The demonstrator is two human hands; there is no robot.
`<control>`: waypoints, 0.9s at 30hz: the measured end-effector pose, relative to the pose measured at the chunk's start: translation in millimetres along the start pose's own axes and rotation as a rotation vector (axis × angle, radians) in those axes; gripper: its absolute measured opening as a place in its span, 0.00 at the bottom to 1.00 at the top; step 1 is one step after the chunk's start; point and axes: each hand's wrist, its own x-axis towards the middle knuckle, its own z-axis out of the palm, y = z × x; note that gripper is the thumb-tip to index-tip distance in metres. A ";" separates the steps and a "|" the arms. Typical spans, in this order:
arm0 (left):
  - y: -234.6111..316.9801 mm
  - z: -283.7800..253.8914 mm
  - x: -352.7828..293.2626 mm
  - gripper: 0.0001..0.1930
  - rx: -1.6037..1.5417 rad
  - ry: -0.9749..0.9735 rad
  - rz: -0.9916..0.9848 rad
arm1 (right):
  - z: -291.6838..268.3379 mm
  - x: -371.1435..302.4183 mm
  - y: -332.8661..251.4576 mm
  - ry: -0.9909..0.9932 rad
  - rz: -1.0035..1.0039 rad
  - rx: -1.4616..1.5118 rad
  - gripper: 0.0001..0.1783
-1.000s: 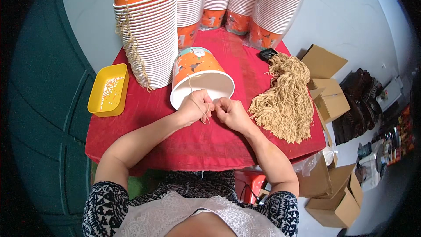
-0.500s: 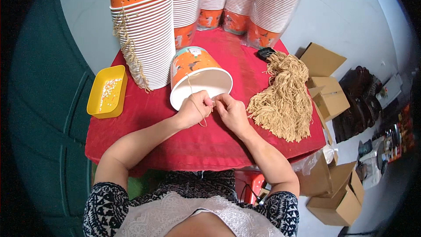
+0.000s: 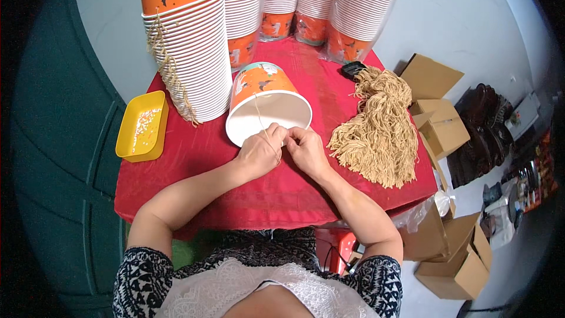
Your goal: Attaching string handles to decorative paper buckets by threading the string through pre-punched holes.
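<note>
An orange paper bucket (image 3: 262, 82) with a white inside lies on its side, its mouth facing me. From its upper rim a tan cord (image 3: 259, 110) runs down to my hands. My left hand (image 3: 261, 152) is closed on this cord at the lower rim, and a strand crosses the back of its fingers. Right beside it, my right hand (image 3: 307, 150) pinches with thumb and fingertips at the rim. The fingertips of both hands meet, and what the right one pinches is too small to make out. A bundle of tan cords (image 3: 379, 132) lies to the right.
A tall stack of nested buckets (image 3: 191, 59), tan cord ends hanging down its side, stands behind left. Several plastic-wrapped bucket stacks (image 3: 365, 6) line the back. A yellow tray (image 3: 141, 126) with small pale bits sits left on the red-covered table (image 3: 265, 206). Cardboard boxes (image 3: 450, 265) are at right.
My left hand has turned over the cord and its fingers have drawn in. Both hands stay together at the bucket's rim. The whole view has shifted slightly.
</note>
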 end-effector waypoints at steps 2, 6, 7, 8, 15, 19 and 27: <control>2.9 -4.3 1.3 0.15 0.051 0.000 0.034 | 0.6 -0.5 2.4 0.003 -0.014 -0.018 0.08; -3.2 -3.1 -2.5 0.15 0.228 -0.005 0.100 | -0.5 1.3 4.1 -0.040 -0.024 -0.002 0.10; -4.3 -2.4 -2.9 0.15 0.228 -0.006 0.099 | -0.4 1.3 5.4 -0.042 -0.024 0.014 0.11; -5.2 -1.8 -3.0 0.12 0.246 0.040 0.130 | -0.6 1.2 6.1 -0.043 -0.024 0.030 0.12; -14.3 3.2 -5.0 0.08 0.174 0.123 0.200 | -5.1 3.6 12.6 -0.061 -0.065 0.066 0.14; -11.6 1.8 -4.9 0.09 0.199 0.138 0.212 | -9.1 7.4 18.4 -0.170 -0.038 0.156 0.13; -6.4 -3.9 -2.2 0.10 0.190 0.166 0.284 | -17.5 8.5 9.0 -0.253 -0.049 0.141 0.12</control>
